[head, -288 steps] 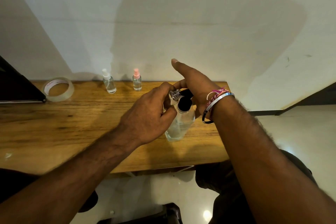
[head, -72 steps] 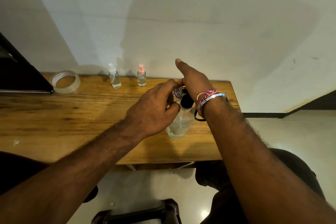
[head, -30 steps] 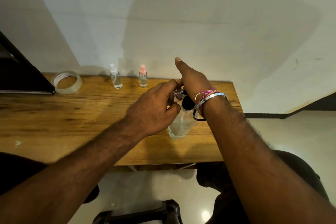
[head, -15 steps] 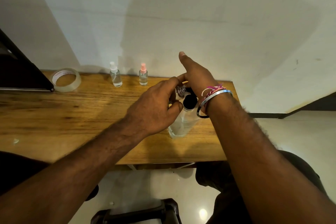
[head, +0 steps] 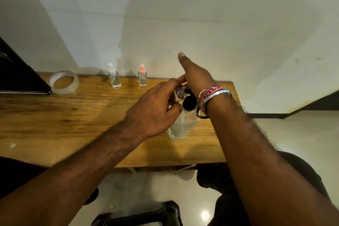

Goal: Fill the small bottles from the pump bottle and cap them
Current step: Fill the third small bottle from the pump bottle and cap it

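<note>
Now small bottle (head: 178, 93) sits pinched in left hand (head: 156, 110) fingers (head: 176, 80); beside pump bottle (head: 183, 124).

The table (head: 55, 115) is honey-brown wood with darker grain streaks; the pump bottle (head: 183, 124) is clear with a black head; the small bottle (head: 178, 93) held at it is clear with a silvery threaded neck; far on the table, one bottle (head: 114, 79) is clear with a white cap, the next (head: 142, 77) clear with a pink cap; the tape roll (head: 64, 81) at far left is see-through with a white core; the bangle (head: 214, 95) is silver, beside pink and white threads (head: 211, 89); the wall (head: 183, 14) is off-white.
</note>
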